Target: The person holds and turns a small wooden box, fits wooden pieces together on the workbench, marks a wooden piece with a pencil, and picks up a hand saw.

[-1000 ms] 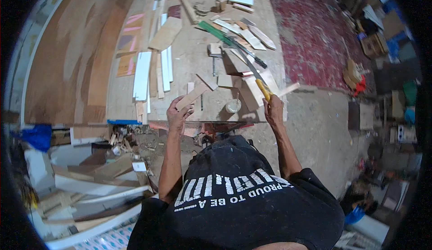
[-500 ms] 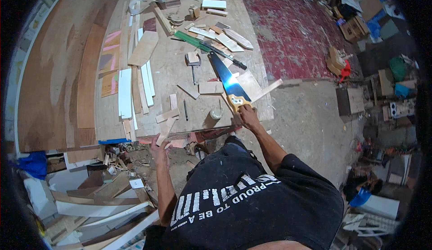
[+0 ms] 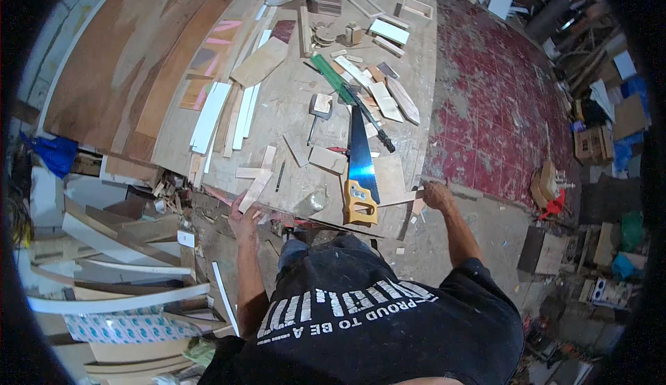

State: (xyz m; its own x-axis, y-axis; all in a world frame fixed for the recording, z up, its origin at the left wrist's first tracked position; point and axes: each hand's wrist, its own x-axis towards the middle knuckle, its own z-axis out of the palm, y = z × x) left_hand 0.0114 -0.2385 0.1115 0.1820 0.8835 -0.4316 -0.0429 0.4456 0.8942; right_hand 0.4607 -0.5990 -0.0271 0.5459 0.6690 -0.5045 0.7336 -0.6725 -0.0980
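My left hand (image 3: 245, 220) is closed on the near end of a short pale wood piece (image 3: 256, 188) at the table's front edge. That piece lies by another small block (image 3: 248, 173). At the right corner of the table my right hand (image 3: 437, 196) grips the outer end of a thin wood strip (image 3: 401, 199). Between the hands lies a handsaw (image 3: 361, 163), its yellow handle toward me and its blade pointing away. A pencil (image 3: 280, 175) and a small jar (image 3: 317, 200) rest on the tabletop nearer my left hand.
Farther back on the worktable (image 3: 281, 125) lie a green-and-black tool (image 3: 333, 80), a black-headed tool (image 3: 320, 104) and several wood offcuts (image 3: 385, 100). White strips (image 3: 210, 118) line the left side. Scrap boards (image 3: 125, 267) are piled on the floor at left.
My right hand has let go of the saw handle and moved right to the wood strip. The saw now lies on the table. My left hand stays on its wood piece. The view has turned.
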